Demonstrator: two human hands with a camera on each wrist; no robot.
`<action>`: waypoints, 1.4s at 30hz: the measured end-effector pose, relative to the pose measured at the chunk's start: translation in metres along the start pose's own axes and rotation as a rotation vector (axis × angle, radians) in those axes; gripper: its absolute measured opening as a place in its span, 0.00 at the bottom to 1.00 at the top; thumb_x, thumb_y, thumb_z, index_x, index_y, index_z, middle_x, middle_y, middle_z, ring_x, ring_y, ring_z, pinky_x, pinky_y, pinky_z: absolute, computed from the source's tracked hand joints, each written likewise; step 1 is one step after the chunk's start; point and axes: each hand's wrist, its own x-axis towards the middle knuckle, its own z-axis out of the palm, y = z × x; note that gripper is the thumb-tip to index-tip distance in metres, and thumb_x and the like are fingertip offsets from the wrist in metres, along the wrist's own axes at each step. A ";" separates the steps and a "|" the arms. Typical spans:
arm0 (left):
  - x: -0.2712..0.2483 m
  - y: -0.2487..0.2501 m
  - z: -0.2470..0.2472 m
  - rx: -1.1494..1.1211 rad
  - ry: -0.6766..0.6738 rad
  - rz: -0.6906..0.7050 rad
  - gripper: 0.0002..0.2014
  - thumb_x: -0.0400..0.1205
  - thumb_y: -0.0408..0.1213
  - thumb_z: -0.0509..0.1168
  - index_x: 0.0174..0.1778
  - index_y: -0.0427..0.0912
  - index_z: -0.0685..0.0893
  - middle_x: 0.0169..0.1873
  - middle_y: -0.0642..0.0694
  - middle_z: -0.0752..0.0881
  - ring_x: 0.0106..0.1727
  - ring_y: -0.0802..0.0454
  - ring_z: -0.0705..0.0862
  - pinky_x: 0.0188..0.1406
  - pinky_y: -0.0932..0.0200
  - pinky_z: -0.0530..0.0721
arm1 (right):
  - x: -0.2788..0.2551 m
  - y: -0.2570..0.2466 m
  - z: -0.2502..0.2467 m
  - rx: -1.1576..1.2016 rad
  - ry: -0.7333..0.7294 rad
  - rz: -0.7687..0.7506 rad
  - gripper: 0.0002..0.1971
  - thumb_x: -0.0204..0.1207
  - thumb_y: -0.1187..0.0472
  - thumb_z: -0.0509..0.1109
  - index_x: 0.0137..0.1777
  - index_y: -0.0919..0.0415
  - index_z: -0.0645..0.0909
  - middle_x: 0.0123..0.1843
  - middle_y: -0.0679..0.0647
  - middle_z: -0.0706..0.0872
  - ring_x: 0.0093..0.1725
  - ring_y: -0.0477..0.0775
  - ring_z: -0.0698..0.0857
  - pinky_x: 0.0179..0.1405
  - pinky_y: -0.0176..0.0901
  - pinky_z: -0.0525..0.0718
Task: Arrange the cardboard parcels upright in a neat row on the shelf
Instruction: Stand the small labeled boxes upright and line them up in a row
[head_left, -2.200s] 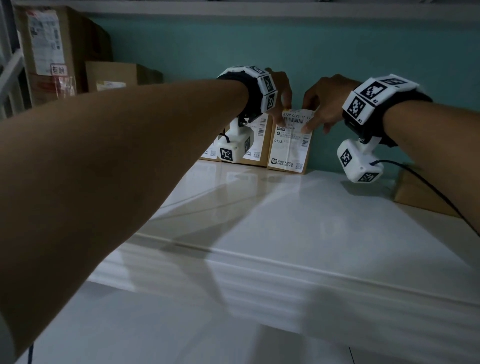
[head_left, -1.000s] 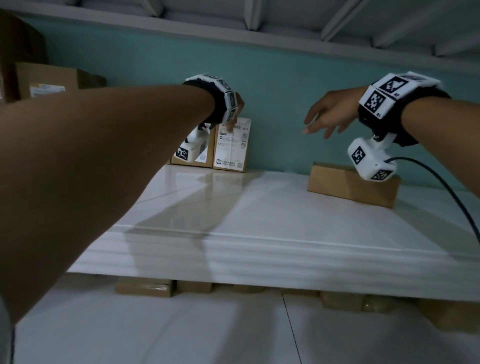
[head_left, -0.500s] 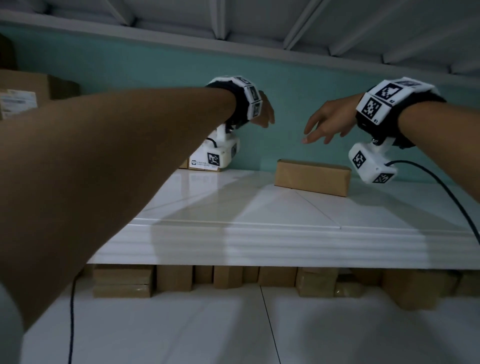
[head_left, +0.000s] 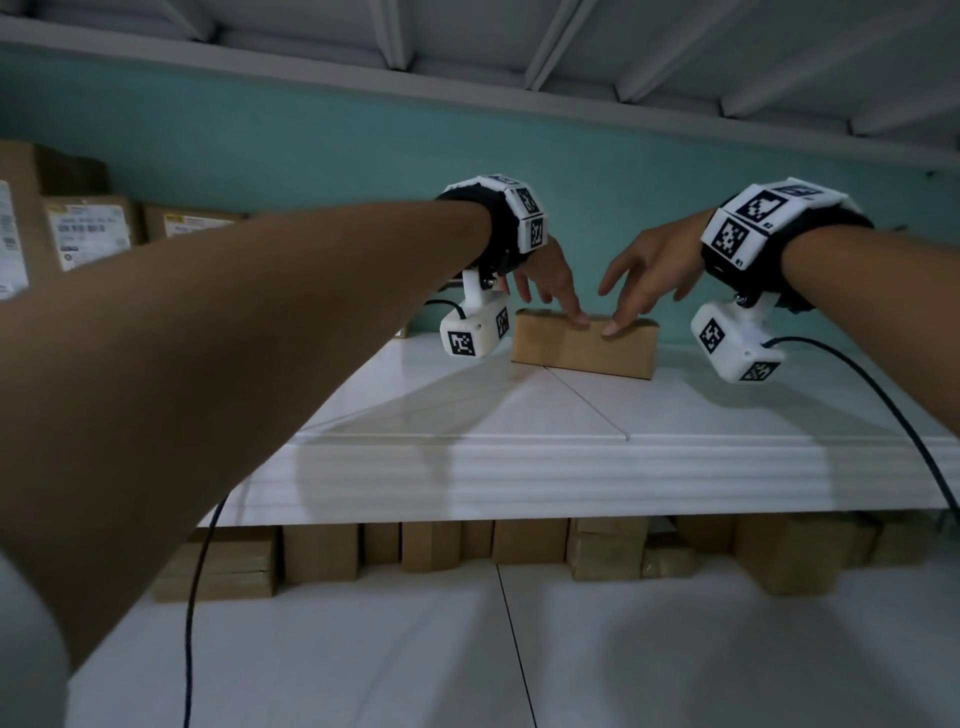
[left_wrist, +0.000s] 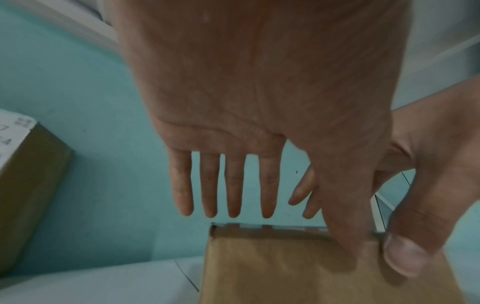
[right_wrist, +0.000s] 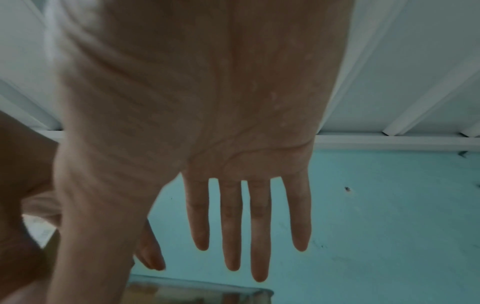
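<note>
A plain brown cardboard parcel (head_left: 582, 349) lies flat on the white shelf (head_left: 519, 410), close to the teal back wall. My left hand (head_left: 553, 301) hovers over its left half with the thumb touching the top front edge. My right hand (head_left: 639, 301) is over the right half, and its thumb also touches that edge. In the left wrist view the left fingers (left_wrist: 233, 195) are straight and spread above the parcel's (left_wrist: 272, 271) far edge. In the right wrist view the right fingers (right_wrist: 231, 226) are straight, with the parcel (right_wrist: 197, 294) just below them. Neither hand grips it.
Labelled parcels (head_left: 88, 234) stand upright at the shelf's far left; one labelled parcel (left_wrist: 31, 185) shows beside my left hand. Several brown parcels (head_left: 415, 543) line the lower shelf. A ribbed shelf underside is close overhead. A black cable (head_left: 883, 405) trails from my right wrist.
My left hand let go of the upright labelled parcels and moved right. Both hands then came down until their thumbs touch the flat brown parcel.
</note>
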 end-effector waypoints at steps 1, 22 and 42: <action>0.001 0.001 0.002 0.010 -0.005 0.004 0.36 0.76 0.60 0.70 0.79 0.51 0.70 0.74 0.50 0.75 0.72 0.49 0.76 0.71 0.50 0.77 | 0.000 0.001 0.001 0.000 -0.003 0.004 0.37 0.61 0.43 0.82 0.71 0.46 0.75 0.62 0.47 0.86 0.60 0.50 0.85 0.61 0.48 0.83; 0.002 0.001 0.011 0.027 -0.033 0.010 0.39 0.73 0.51 0.76 0.79 0.53 0.68 0.72 0.48 0.74 0.69 0.44 0.78 0.70 0.50 0.78 | 0.011 0.014 0.016 -0.034 0.003 -0.018 0.35 0.64 0.53 0.83 0.72 0.47 0.75 0.70 0.50 0.79 0.66 0.53 0.79 0.66 0.52 0.82; -0.021 -0.030 -0.033 -0.461 0.324 -0.054 0.18 0.79 0.61 0.62 0.43 0.49 0.80 0.40 0.49 0.85 0.38 0.51 0.84 0.51 0.54 0.84 | -0.003 -0.003 -0.009 -0.005 0.194 -0.062 0.48 0.65 0.46 0.81 0.82 0.49 0.60 0.67 0.48 0.80 0.63 0.54 0.82 0.66 0.46 0.79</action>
